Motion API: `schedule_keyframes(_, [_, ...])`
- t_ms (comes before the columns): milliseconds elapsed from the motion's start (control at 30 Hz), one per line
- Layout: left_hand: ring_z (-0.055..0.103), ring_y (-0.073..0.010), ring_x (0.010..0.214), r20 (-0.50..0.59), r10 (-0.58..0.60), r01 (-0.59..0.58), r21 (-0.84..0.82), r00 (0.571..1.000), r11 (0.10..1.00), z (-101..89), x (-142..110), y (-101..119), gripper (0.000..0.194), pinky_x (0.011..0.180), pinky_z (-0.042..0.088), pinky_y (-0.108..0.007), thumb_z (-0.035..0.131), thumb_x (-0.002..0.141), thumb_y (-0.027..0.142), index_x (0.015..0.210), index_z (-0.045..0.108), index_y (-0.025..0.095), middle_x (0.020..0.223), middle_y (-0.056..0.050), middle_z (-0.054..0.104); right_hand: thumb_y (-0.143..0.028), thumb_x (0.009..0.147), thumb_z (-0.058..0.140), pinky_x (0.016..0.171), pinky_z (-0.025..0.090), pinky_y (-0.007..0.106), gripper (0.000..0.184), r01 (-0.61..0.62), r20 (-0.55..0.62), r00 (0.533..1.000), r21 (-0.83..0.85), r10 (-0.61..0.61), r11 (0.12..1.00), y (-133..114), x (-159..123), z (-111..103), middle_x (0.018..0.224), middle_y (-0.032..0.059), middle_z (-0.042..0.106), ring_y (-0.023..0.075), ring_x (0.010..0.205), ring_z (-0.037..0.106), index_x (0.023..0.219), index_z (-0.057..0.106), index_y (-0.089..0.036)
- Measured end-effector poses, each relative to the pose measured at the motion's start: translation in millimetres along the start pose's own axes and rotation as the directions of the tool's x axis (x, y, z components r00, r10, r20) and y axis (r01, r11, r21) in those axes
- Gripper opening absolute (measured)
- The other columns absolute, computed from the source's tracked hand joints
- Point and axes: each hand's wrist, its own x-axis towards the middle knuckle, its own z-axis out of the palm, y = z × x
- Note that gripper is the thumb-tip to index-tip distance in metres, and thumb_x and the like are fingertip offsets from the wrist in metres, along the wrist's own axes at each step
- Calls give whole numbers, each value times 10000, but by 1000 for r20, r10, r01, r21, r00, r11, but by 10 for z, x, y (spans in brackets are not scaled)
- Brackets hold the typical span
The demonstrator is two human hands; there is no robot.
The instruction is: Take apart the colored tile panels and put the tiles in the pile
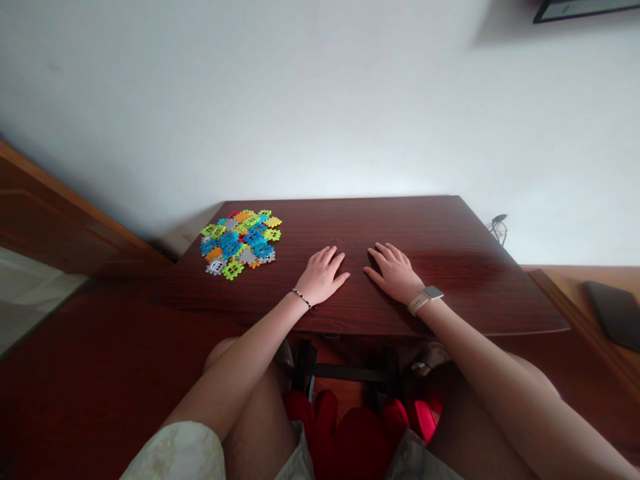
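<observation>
Far left: a wood-veneer panel (45, 220) with a lighter edge strip, set at an angle.

Left of the left hand, near the table's back corner: a single loose heap of interlocking plastic tiles (240, 243), flat and square with notched edges and small window cut-outs, in blue, green, lime, orange, yellow, grey and red. Tiles overlapping at random, matte in finish. No tile lifted or set apart from the heap; no built form visible elsewhere on the table (380, 220), a glossy surface of dark red-brown wood-grain laminate. Any joints inside the heap: impossible to confirm from this view.

Next, the left hand (323, 275): empty, palm down on the laminate, fingers (333, 257) slightly spread, a thin beaded bracelet (301, 298) at the wrist. Nearest object: the heap, just off the outer side of the hand.

Beside it, a narrow gap away, the right hand (393, 272): likewise empty, flat and palm down, fingers slightly spread, a smartwatch (425, 300) with a pale strap on the wrist. No contact with any tile.

Far right, beyond the table: a coiled dark cable (499, 229) against the wall, and a dark flat tablet-like slab (613, 313) on a light wooden surface.
</observation>
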Motion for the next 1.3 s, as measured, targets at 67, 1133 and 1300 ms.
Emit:
schedule_keyframes(67, [461, -389, 1570, 0, 0, 0, 0, 1000, 1000, -6, 0, 3, 553, 1291, 390, -564, 529, 1109, 494, 1543, 571, 154, 1657, -214, 509, -550, 1102, 447, 1272, 382, 604, 639, 4, -8, 1000, 7, -4, 1000, 4, 0, 4, 1701, 165, 497, 411, 1592, 393, 1614, 542, -179])
schedule_keyframes(1133, [635, -353, 1254, -233, -422, 438, 18, 876, 899, -694, -533, -1360, 325, 1164, 486, -535, 640, 995, 349, 1279, 700, 204, 1291, -138, 729, -577, 1093, 426, 1257, 389, 621, 652, 26, -21, 999, 27, -26, 999, 46, 0, 24, 1685, 175, 512, 414, 1582, 402, 1613, 536, -199])
schedule_keyframes(1300, [619, -365, 1236, -200, -454, 474, 62, 868, 878, -680, -662, -1503, 351, 1137, 475, -530, 657, 992, 412, 1274, 694, 207, 1254, -151, 729, -568, 1093, 430, 1264, 385, 614, 662, 22, -4, 1000, 18, -21, 1000, 40, 6, 13, 1687, 185, 506, 421, 1584, 395, 1604, 540, -160])
